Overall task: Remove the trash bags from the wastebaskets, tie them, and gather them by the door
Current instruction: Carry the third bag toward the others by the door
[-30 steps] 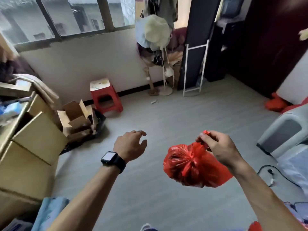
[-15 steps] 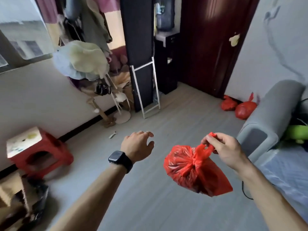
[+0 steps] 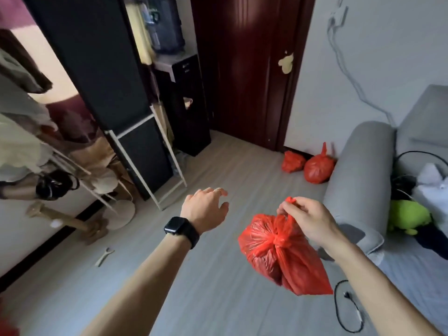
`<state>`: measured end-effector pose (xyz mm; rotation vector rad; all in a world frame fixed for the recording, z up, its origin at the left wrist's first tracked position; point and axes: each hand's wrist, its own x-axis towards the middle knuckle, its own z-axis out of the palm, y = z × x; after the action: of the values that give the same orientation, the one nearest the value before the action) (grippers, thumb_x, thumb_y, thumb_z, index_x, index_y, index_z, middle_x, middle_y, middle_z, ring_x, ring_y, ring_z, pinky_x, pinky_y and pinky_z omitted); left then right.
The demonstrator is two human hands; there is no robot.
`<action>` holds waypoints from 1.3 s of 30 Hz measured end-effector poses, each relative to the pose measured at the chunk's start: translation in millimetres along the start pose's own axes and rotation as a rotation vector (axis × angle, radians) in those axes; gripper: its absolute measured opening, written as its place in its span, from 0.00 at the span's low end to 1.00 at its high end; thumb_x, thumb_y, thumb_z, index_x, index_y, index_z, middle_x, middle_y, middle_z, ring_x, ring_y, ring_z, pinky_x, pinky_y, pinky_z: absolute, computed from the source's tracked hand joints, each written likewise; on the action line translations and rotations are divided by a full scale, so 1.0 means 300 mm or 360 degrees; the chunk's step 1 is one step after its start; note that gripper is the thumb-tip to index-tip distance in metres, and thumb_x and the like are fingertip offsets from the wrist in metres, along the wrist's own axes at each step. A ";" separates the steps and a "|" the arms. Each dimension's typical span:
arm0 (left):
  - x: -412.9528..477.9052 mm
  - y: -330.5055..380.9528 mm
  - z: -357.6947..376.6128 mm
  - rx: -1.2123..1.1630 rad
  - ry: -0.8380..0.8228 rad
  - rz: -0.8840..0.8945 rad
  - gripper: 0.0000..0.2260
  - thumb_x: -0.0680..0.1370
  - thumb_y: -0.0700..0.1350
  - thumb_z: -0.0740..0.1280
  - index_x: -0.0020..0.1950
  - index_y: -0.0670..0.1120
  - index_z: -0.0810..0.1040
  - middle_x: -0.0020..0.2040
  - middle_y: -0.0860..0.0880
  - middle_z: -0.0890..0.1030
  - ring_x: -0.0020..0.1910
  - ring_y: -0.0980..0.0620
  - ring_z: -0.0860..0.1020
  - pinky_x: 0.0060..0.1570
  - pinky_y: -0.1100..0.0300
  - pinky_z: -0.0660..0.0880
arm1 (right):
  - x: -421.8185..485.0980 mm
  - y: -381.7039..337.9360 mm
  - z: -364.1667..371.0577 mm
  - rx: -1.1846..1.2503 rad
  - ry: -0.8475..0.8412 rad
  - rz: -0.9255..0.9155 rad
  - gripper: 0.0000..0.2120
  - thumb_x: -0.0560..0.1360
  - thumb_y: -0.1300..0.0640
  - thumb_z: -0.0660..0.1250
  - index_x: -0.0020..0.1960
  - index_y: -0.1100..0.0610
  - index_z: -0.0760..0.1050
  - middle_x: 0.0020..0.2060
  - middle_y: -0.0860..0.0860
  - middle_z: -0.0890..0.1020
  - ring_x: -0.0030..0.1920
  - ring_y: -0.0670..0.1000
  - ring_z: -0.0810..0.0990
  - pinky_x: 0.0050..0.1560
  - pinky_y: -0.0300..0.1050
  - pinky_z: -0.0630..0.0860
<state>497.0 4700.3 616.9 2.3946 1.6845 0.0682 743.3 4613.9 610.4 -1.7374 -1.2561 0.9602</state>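
A tied red trash bag [image 3: 281, 253] hangs in the air below my right hand [image 3: 308, 219], which pinches its knotted top. My left hand [image 3: 206, 209] floats beside it at the same height, fingers loosely curled and holding nothing; a black watch sits on that wrist. Two more tied red trash bags [image 3: 316, 166] lie on the floor against the wall, just right of the dark red door [image 3: 244, 69] and beside the sofa's arm.
A grey sofa [image 3: 358, 170] with a green plush toy, cables and clothes fills the right side. A black cable lies on the floor by it. A black cabinet with a white frame [image 3: 148, 154], a water dispenser and a coat rack stand at the left. Grey floor stretches toward the door.
The view has swung right, away from the window, cardboard boxes and red stool, toward the door. The door and the two floor bags are closer. My right hand still holds the bag.
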 end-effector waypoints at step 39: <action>3.000 0.431 0.332 0.0217 -0.0611 0.0859 0.20 0.80 0.52 0.59 0.72 0.54 0.69 0.71 0.55 0.71 0.71 0.54 0.67 0.70 0.51 0.63 | 2.592 0.516 -0.434 0.0030 0.0393 0.1019 0.15 0.75 0.51 0.66 0.46 0.62 0.81 0.43 0.59 0.85 0.46 0.57 0.84 0.50 0.55 0.78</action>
<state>942.6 5485.4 470.0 2.6753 0.8795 -0.4068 1097.0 5310.1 421.4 -2.2158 -0.5284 1.0511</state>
